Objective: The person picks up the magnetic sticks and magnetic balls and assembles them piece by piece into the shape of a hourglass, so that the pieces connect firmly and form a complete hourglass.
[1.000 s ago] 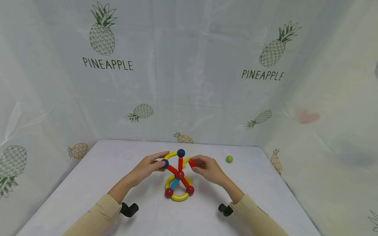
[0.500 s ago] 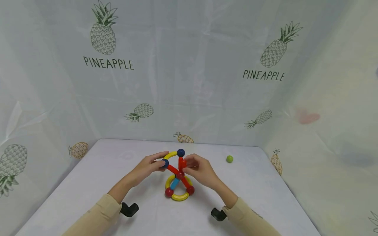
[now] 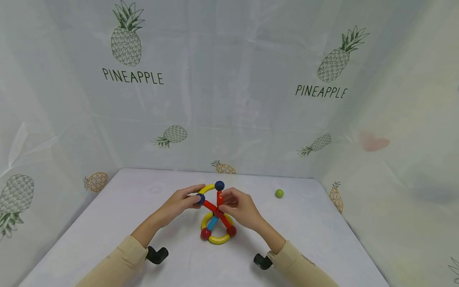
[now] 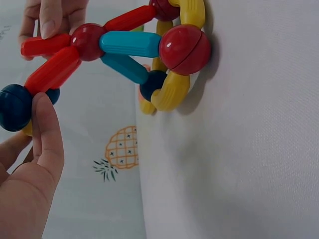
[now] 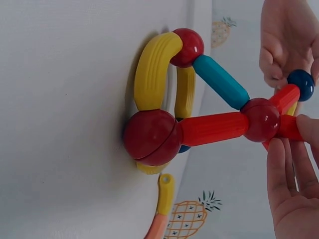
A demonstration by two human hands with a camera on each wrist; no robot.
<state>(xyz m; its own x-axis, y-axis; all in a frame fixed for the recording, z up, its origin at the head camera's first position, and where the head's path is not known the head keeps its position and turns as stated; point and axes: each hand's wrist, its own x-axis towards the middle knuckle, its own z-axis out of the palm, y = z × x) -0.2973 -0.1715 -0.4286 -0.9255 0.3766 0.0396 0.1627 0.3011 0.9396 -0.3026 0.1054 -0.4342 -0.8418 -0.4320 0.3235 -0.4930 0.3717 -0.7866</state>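
A magnetic stick-and-ball model stands on the table: a ring of yellow curved sticks (image 3: 219, 239) and balls below, with red and blue sticks rising to a middle red ball (image 4: 87, 42). Above that, red sticks lead up to two dark blue balls, one (image 3: 219, 185) farther back, joined by a yellow curved stick (image 3: 206, 189). My left hand (image 3: 179, 203) holds the nearer dark blue ball (image 4: 15, 107), thumb on its side. With thumb and fingers my right hand (image 3: 242, 208) pinches a short red stick (image 4: 42, 46), its end at the middle red ball.
A small green ball (image 3: 279, 193) lies at the back right of the white table (image 3: 143, 187). Behind the model, a yellow and orange curved piece (image 5: 164, 199) shows in the right wrist view. A pineapple-print sheet (image 3: 229, 99) hangs around the table.
My right hand has moved left and slightly inward, bringing the red stick from beside the model to the middle red ball. My left hand has stayed on the dark blue ball.
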